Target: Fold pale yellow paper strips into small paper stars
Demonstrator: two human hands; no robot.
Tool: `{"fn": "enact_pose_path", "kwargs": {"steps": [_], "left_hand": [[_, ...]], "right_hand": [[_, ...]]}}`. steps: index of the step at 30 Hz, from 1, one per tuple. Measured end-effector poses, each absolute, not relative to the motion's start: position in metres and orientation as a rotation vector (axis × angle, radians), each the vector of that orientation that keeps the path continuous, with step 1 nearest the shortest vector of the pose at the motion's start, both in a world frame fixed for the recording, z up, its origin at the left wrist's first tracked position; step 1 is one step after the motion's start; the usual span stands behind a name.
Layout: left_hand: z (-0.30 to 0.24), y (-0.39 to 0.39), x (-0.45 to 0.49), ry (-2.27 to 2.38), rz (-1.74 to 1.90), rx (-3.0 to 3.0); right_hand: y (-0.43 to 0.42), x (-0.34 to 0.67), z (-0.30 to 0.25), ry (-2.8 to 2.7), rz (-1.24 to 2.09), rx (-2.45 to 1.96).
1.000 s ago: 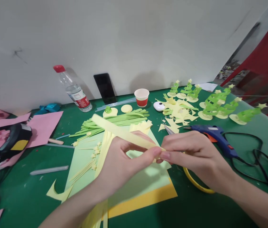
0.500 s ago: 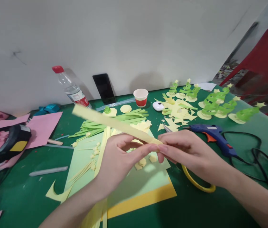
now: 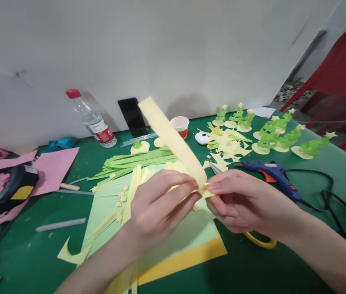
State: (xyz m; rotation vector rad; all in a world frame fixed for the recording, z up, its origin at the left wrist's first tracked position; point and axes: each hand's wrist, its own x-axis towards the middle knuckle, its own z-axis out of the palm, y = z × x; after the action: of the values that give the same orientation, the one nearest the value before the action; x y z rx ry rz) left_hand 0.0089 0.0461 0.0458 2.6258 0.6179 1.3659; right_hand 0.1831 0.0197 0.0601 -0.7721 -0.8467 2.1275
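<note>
Both hands pinch the near end of a long pale yellow paper strip [image 3: 173,141], which slants up and away to the left. My left hand [image 3: 157,208] grips it with thumb and fingers closed; my right hand [image 3: 246,202] pinches the same end from the right. They hover over a light green sheet [image 3: 188,234] lying on a yellow sheet [image 3: 188,257]. Scissors with a yellow handle [image 3: 260,241] lie under my right hand, mostly hidden.
On the green table: green paper strips [image 3: 136,160], yellow offcuts [image 3: 226,143], several small green paper trees [image 3: 280,136], a blue glue gun [image 3: 271,171] with black cord, a paper cup [image 3: 181,125], a water bottle [image 3: 91,118], a phone [image 3: 132,116], pink paper [image 3: 54,165].
The strip's far end has swung from low at the left to pointing up towards the wall. Both hands have kept their pinch and shifted slightly.
</note>
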Motion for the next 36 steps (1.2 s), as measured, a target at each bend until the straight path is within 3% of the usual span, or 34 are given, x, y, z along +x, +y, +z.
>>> {"fn": "enact_pose_path", "kwargs": {"steps": [4, 9, 11, 15, 21, 25, 29, 36], "left_hand": [[0.048, 0.046, 0.008, 0.601, 1.315, 2.633], [0.052, 0.042, 0.01, 0.777, 1.154, 2.359], [0.055, 0.04, 0.011, 0.789, 1.096, 2.243], [0.059, 0.038, 0.009, 0.758, 1.001, 2.134], [0.062, 0.037, 0.008, 0.695, 0.931, 2.106], [0.062, 0.038, 0.011, 0.743, 0.836, 2.135], [0.061, 0.039, 0.013, 0.779, 0.767, 2.099], [0.056, 0.039, 0.008, 0.806, 0.729, 1.945]], "right_hand": [[0.02, 0.184, 0.059, -0.97, 2.154, -0.804], [0.019, 0.184, 0.062, -1.481, 1.3, -1.13], [0.019, 0.183, 0.063, -1.562, 1.14, -1.095], [0.018, 0.181, 0.064, -1.518, 1.146, -1.084], [0.015, 0.183, 0.063, -1.168, 1.529, -1.034], [0.016, 0.182, 0.06, -1.059, 1.588, -1.055], [0.017, 0.178, 0.061, -1.175, 1.426, -1.074], [0.019, 0.177, 0.057, -1.634, 0.728, -0.984]]}}
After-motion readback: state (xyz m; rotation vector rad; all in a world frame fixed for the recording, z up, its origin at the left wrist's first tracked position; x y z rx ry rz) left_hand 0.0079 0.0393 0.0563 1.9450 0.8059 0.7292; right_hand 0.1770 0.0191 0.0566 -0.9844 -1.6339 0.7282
